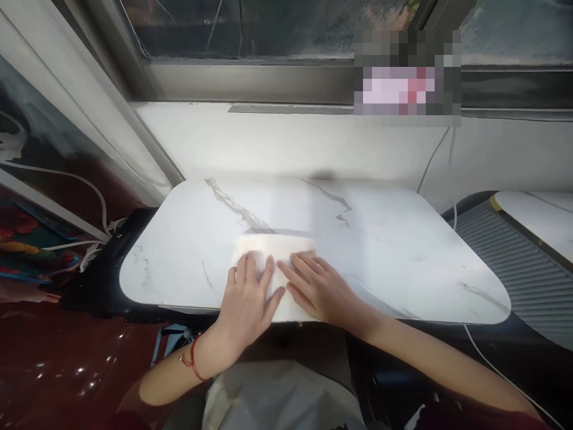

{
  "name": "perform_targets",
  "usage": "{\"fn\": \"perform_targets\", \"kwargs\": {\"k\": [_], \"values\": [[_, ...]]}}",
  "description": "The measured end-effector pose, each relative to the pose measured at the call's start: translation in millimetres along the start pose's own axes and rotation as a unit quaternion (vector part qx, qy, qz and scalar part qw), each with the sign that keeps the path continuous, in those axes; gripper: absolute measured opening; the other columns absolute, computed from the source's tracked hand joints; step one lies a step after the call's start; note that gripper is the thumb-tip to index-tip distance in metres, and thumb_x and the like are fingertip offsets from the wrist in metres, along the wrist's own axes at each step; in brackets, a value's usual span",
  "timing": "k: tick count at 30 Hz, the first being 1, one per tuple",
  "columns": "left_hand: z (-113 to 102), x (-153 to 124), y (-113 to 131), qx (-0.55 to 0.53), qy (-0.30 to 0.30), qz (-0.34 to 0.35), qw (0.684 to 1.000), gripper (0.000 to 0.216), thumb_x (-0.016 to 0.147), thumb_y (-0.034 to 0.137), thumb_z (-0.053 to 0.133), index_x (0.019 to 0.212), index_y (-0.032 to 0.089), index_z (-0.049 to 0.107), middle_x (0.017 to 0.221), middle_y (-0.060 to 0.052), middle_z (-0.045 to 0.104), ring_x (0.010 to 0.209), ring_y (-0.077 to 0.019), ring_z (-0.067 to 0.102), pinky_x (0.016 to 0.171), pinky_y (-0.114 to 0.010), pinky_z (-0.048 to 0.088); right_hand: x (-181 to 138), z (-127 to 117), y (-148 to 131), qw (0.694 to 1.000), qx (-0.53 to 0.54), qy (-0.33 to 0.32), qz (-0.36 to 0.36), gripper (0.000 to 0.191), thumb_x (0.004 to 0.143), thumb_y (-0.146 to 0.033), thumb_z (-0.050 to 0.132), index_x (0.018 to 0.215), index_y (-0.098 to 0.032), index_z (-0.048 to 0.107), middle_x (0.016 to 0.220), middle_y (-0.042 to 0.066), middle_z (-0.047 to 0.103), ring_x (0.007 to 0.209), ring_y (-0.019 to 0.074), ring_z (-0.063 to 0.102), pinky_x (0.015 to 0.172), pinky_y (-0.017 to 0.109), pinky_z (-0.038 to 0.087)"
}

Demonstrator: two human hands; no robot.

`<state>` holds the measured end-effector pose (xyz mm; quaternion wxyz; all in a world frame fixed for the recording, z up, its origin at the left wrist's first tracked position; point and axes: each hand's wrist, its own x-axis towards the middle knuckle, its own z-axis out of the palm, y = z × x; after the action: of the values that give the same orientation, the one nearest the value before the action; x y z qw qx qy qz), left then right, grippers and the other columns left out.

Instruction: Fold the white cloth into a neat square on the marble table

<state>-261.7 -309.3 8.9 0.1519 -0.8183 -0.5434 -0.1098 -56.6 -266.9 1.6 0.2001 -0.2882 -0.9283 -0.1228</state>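
A whitish square sheet [277, 243], perhaps paper or a napkin, lies flat at the near edge of a white marble-patterned tabletop [394, 251]. My left hand [248, 295] rests on its left half with the fingers stretched out; a red cord bracelet is on that wrist. On the right half lies my right hand [320, 286], fingers extended and slightly spread. The two thumbs point toward each other near the middle of the sheet. Part of the sheet is hidden under both hands.
Behind the tabletop stands a white wall [286, 140] below a window. A curtain [98, 89] hangs at the left, with white cables [96, 185] beside it. A grey ribbed surface [514, 263] is at the right. Dark red flooring [58, 364] shows at lower left.
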Motion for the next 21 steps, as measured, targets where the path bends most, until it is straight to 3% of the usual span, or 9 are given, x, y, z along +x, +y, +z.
{"fn": "perform_targets", "kwargs": {"k": [3, 10, 13, 17, 21], "values": [[3.4, 12.6, -6.1, 0.000, -0.003, 0.021, 1.000, 0.058, 0.103, 0.051, 0.042, 0.142, 0.012, 0.059, 0.136, -0.028, 0.060, 0.119, -0.0411, 0.061, 0.088, -0.051, 0.054, -1.7, 1.6, 0.3, 1.000, -0.008, -0.004, 0.024, 0.045, 0.106, -0.028, 0.042, 0.146, -0.010, 0.052, 0.128, 0.021, 0.064, 0.120, 0.0303, 0.061, 0.092, 0.043, 0.056], [31.7, 45.4, -26.5, -0.008, -0.032, 0.070, 0.997, 0.062, 0.104, 0.056, 0.037, 0.143, 0.011, 0.054, 0.155, -0.026, 0.045, 0.146, -0.0401, 0.041, 0.110, -0.057, 0.041, 3.6, 22.5, 11.9, 0.997, -0.027, -0.002, 0.066, 0.050, 0.106, -0.029, 0.038, 0.150, -0.008, 0.047, 0.142, 0.025, 0.056, 0.135, 0.0348, 0.051, 0.103, 0.049, 0.051], [37.2, 64.2, -27.2, -0.016, -0.064, 0.058, 0.996, 0.065, 0.103, 0.057, 0.037, 0.142, 0.008, 0.055, 0.163, -0.026, 0.033, 0.153, -0.0403, 0.028, 0.118, -0.059, 0.031, 13.6, 31.2, 27.7, 0.998, -0.027, -0.013, 0.055, 0.048, 0.105, -0.025, 0.036, 0.147, -0.008, 0.051, 0.143, 0.026, 0.055, 0.135, 0.0346, 0.051, 0.102, 0.048, 0.050], [43.9, 97.0, -31.1, -0.041, -0.129, 0.029, 0.990, 0.065, 0.101, 0.058, 0.039, 0.143, 0.011, 0.053, 0.166, -0.022, 0.027, 0.154, -0.0404, 0.025, 0.117, -0.055, 0.035, 31.6, 39.2, 57.3, 0.998, -0.036, -0.046, 0.032, 0.047, 0.100, -0.019, 0.038, 0.143, -0.008, 0.054, 0.139, 0.026, 0.057, 0.128, 0.0336, 0.055, 0.096, 0.045, 0.050], [58.8, 134.3, -43.4, -0.054, -0.146, 0.018, 0.988, 0.068, 0.102, 0.058, 0.037, 0.148, 0.009, 0.049, 0.167, -0.021, 0.024, 0.155, -0.0383, 0.022, 0.120, -0.051, 0.031, 52.5, 51.1, 90.7, 0.995, -0.051, -0.077, 0.042, 0.049, 0.100, -0.020, 0.038, 0.145, -0.006, 0.052, 0.138, 0.026, 0.058, 0.124, 0.0336, 0.055, 0.095, 0.043, 0.048]]}}
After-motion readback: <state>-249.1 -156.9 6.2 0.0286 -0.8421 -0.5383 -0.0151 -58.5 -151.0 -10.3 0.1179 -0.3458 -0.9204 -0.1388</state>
